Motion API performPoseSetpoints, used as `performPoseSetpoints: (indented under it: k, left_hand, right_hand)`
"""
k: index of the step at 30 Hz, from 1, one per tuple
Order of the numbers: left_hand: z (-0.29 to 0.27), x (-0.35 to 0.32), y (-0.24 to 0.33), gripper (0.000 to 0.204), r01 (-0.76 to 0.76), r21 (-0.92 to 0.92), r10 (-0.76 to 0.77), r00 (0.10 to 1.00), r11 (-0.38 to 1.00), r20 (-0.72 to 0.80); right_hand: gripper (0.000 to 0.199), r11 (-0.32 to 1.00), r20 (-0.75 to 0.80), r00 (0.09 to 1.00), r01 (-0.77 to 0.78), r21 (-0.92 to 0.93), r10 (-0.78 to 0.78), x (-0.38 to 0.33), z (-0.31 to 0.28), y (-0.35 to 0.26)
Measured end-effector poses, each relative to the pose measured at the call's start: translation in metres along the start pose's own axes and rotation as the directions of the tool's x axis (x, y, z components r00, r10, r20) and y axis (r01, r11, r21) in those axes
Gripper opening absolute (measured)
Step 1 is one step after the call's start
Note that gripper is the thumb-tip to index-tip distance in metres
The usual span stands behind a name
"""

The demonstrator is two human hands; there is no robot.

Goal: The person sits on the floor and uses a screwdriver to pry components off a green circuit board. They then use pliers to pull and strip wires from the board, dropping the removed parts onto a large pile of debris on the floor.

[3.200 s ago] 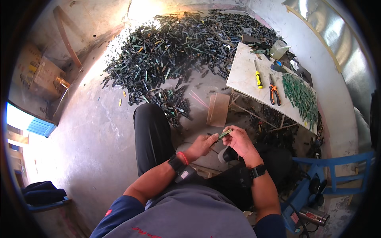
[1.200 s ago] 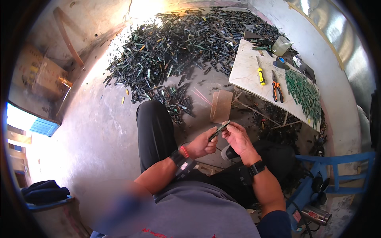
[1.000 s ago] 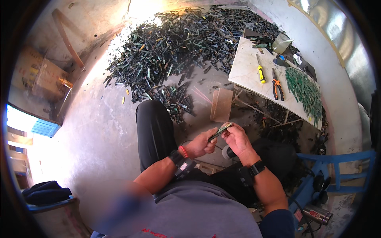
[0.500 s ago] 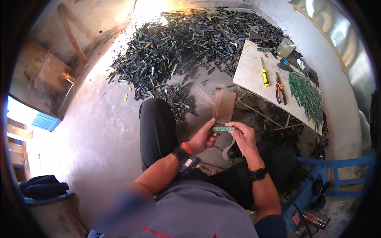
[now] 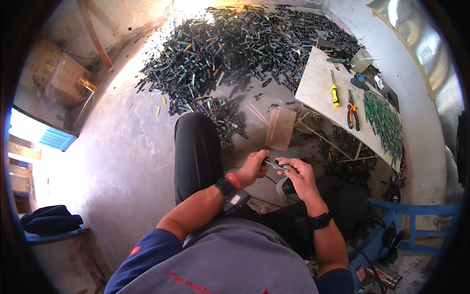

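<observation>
Narrow dark-green strip of circuit board point(image 5: 275, 165) bridges the bare left hand point(image 5: 252, 167) and bare right hand point(image 5: 300, 177), left fingers curled round one end, right thumb and fingertips pinching the other. Versus half a second ago: strip slopes down toward the right hand instead of lying level, and less of its green face shows.

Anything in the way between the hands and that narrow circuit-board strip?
Nothing visible: the left hand grips one end of the narrow circuit-board strip, and the right hand has its fingers on the other end.
</observation>
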State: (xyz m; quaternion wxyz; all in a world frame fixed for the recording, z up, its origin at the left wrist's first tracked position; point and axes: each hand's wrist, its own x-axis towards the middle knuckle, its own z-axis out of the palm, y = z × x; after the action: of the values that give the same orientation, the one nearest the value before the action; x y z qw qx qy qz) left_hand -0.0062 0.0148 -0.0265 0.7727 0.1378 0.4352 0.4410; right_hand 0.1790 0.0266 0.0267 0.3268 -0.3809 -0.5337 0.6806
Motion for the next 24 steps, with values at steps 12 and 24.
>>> performPoseSetpoints:
  k: [12,24]
  left_hand:
    - [-0.006,0.0,0.003,0.025,0.018,-0.011,-0.016,0.99,1.0,0.143]
    - [0.003,0.003,0.004,0.069,0.205,-0.05,-0.182,0.94,0.978,0.287]
  right_hand:
    - [0.014,0.983,-0.009,0.993,0.113,-0.146,-0.116,-0.005,0.005,-0.009]
    - [0.022,0.576,-0.041,0.778,0.426,-0.698,-0.627,-0.01,0.035,-0.002]
